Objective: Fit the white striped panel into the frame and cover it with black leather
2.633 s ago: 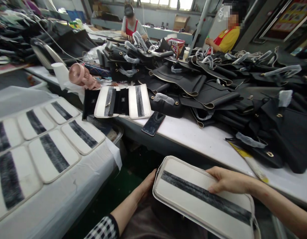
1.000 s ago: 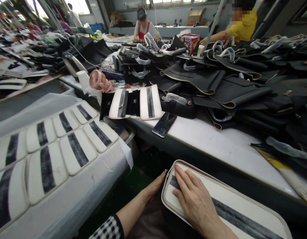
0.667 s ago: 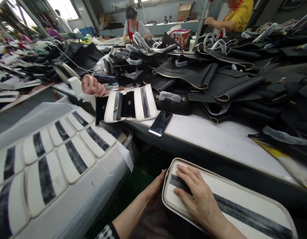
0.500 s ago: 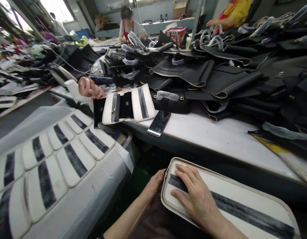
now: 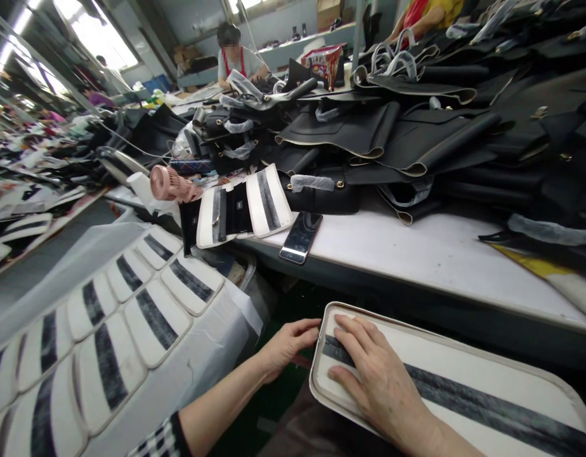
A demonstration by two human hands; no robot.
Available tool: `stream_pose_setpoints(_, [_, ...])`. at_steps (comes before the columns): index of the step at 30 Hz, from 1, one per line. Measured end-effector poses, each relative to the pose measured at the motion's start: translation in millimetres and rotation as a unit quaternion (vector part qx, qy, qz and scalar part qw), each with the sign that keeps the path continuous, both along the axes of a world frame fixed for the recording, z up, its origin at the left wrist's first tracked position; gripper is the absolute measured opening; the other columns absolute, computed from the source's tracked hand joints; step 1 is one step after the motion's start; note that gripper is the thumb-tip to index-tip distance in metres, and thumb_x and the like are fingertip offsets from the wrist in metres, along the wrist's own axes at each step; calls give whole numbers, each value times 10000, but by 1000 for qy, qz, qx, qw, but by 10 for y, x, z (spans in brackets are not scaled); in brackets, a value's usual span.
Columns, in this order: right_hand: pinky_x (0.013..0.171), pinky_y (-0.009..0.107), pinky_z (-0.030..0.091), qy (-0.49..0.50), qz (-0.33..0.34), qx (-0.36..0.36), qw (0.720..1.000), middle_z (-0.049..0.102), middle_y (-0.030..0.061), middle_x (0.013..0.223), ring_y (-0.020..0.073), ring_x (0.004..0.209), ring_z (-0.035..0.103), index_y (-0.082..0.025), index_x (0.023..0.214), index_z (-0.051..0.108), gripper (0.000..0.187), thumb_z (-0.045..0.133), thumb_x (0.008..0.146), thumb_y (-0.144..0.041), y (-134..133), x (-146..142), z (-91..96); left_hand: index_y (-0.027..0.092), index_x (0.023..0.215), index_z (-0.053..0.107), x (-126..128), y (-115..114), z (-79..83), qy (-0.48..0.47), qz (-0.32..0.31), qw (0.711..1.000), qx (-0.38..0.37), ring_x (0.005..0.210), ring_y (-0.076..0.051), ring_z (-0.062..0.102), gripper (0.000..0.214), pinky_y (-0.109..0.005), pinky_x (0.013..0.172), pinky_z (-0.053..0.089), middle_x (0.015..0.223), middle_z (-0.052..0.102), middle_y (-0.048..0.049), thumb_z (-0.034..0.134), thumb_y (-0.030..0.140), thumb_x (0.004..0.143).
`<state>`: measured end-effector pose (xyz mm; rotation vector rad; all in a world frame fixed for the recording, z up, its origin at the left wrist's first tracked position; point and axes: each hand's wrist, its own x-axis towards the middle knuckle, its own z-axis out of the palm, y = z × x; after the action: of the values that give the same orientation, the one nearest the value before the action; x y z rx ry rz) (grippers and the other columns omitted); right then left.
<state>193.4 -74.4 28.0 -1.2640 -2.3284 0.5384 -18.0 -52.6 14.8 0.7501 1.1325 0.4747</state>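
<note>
From the head view, here's the striped white piece (image 5: 464,401), low on the right, over the dark cloth (image 5: 295,426) of the lap, slanting away until the frame cuts off its far end. It looks light for its size, and I'd call it a fairly stiff panel with a raised, rounded rim; the smooth face could slide a little under a palm, and the pale surface probably marks easily. The rim looks the best place to take hold, one hand at each end, off the dark smudgy stripe.

Now the hands! The right hand (image 5: 381,374) lies across the near end, palm down, fingers spread and thumb set apart, holding nothing in a grip. The left hand (image 5: 286,348) comes in from the side, wrist bent, thumb and fingers drawn narrow at the rounded end; whether they pinch the edge, I can't tell. Over on the left, more striped panels (image 5: 150,320) lie in rows on the covered table (image 5: 217,349), while a phone (image 5: 301,238) sits on the white bench (image 5: 392,260) beyond.
</note>
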Motion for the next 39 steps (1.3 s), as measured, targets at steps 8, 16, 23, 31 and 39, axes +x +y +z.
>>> stream_pose_setpoints(8, [1057,495,443,16,-17,4,1000,492,107,1385,305,1262,412,-157,1301,473,534,683,814,-218,-24,-6,15,153,696,658,113,92,462,319,-141,898,268,542,-100,446,298,-232,511,306,578,532,26,600,392,862])
stream_pose_setpoints(16, [1070,490,428,27,-17,-5,999,500,109,1378,301,1264,415,-149,1270,513,506,708,814,-252,-27,-3,-1,183,610,500,250,-27,454,465,-197,756,417,581,-133,532,300,-272,579,316,621,564,-13,473,213,908])
stream_pose_setpoints(23, [1060,479,441,45,-22,-6,999,522,100,1351,292,1250,423,-154,1252,526,531,746,774,-224,-13,-3,13,175,744,582,339,-43,532,551,-303,633,451,592,-194,588,233,-307,525,267,709,624,-79,422,146,911])
stream_pose_setpoints(31, [1054,474,449,56,-31,-7,998,542,85,1334,289,1224,445,-156,1186,565,489,767,744,-211,-3,4,32,190,706,539,332,-61,571,499,-253,698,446,633,-174,569,256,-301,580,323,712,606,-55,440,226,940])
stream_pose_setpoints(39, [1044,467,456,58,-31,-10,998,552,87,1320,286,1218,451,-151,1176,568,462,750,754,-198,-15,16,73,183,768,499,153,-39,536,191,-60,968,153,618,-123,550,356,-243,602,447,671,558,24,565,515,879])
